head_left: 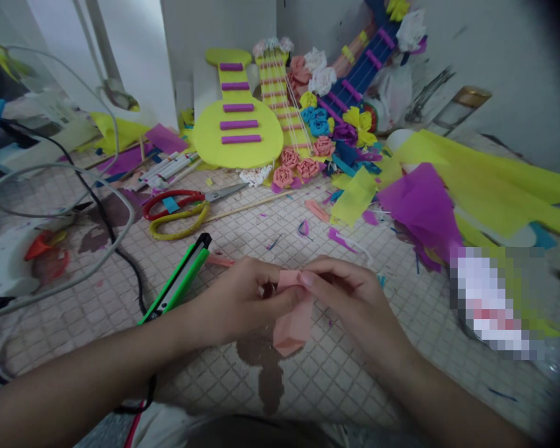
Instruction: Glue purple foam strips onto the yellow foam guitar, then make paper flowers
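A folded strip of salmon-pink crepe paper (pixel 292 326) hangs between my two hands, its lower end loose above the mat. My left hand (pixel 256 292) pinches it from the left, thumb lying across its front. From the right, my right hand (pixel 350 289) grips the upper edge between thumb and fingertips. Part of the strip is hidden behind the fingers. Left of my left wrist lies a green box cutter (pixel 180 277). Scissors (pixel 182 214) with one red and one yellow handle rest beyond it, beside a thin wooden stick (pixel 254 205).
A yellow paper guitar shape (pixel 238 149) with purple bars leans at the back, near pink paper roses (pixel 289 158) and a blue decorated neck (pixel 364 74). Yellow paper sheets (pixel 485 180) and purple paper (pixel 420 205) lie right. A glue gun (pixel 16 261) and cables are left.
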The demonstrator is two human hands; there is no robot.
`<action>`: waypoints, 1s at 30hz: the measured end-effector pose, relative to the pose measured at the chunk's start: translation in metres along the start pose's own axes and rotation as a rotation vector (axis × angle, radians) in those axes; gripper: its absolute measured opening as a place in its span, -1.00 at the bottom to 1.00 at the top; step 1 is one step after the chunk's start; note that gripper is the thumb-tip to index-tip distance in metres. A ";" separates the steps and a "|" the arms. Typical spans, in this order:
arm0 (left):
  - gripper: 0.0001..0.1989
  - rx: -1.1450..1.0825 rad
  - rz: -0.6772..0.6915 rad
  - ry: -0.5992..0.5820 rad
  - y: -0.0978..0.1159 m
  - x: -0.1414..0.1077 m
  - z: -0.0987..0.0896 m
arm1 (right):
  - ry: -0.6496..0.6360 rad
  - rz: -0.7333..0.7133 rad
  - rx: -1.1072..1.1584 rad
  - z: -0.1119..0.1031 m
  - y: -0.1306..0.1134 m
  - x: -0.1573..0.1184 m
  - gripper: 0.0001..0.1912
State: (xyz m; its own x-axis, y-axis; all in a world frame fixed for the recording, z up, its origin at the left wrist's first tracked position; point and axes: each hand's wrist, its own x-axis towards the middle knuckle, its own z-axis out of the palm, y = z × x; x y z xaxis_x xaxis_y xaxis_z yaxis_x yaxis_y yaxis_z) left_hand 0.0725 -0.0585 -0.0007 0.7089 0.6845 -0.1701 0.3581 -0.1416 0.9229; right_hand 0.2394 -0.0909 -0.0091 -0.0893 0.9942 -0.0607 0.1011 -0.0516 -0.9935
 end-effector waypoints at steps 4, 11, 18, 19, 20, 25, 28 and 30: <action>-0.67 0.019 0.003 0.009 -0.001 0.000 0.000 | 0.011 0.007 0.029 0.001 0.002 -0.001 -0.92; -0.66 0.006 0.019 -0.006 -0.001 0.000 0.000 | 0.007 0.021 0.081 0.002 0.004 -0.001 -0.93; -0.68 0.018 0.023 -0.001 0.000 0.000 0.000 | 0.000 0.025 0.101 0.002 0.004 -0.002 -0.93; -0.68 0.020 0.023 -0.002 0.000 0.000 0.000 | -0.001 0.024 0.097 0.002 0.004 -0.002 -0.92; -0.68 0.021 0.023 -0.004 0.000 0.000 0.000 | -0.001 0.023 0.092 0.002 0.004 -0.002 -0.91; -0.70 0.013 0.035 -0.009 -0.001 0.001 0.000 | 0.006 0.008 0.088 0.002 0.005 -0.002 -0.92; -0.69 0.003 0.031 0.004 -0.002 0.001 0.000 | -0.006 0.022 0.098 0.002 0.005 -0.002 -0.93; -0.70 0.002 0.026 0.004 -0.002 0.001 0.001 | -0.014 0.033 0.107 0.002 0.005 -0.002 -0.92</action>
State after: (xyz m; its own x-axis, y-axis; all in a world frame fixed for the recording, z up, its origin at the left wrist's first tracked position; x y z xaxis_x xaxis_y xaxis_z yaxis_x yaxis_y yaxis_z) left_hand 0.0731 -0.0578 -0.0026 0.7153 0.6837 -0.1448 0.3407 -0.1603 0.9264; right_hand 0.2383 -0.0932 -0.0139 -0.1019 0.9903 -0.0943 -0.0025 -0.0951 -0.9955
